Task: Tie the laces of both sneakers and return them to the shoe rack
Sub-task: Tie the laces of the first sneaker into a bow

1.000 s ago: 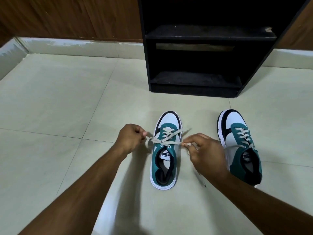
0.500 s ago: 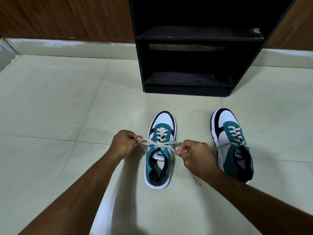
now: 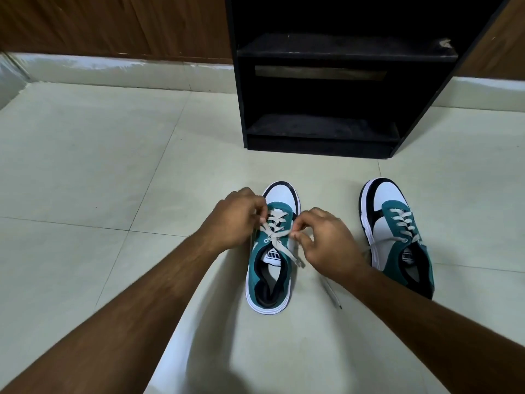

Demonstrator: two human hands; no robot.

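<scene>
Shoe rack (image 3: 349, 95) top cut off; right sneaker's (image 3: 397, 237) inner side hidden.

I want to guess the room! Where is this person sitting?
Probably indoors at home, near an entryway: a black shoe rack against a wood-panelled wall, and a tiled floor.

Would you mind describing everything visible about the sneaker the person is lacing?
The left sneaker stands upright on the tiled floor, toe toward the black shoe rack. It has a teal upper, white toe, black trim, white sole and dark lining. Its cream laces are crossed but not yet bowed; the left hand and right hand each pinch a lace, and one end trails over its right side.
</scene>
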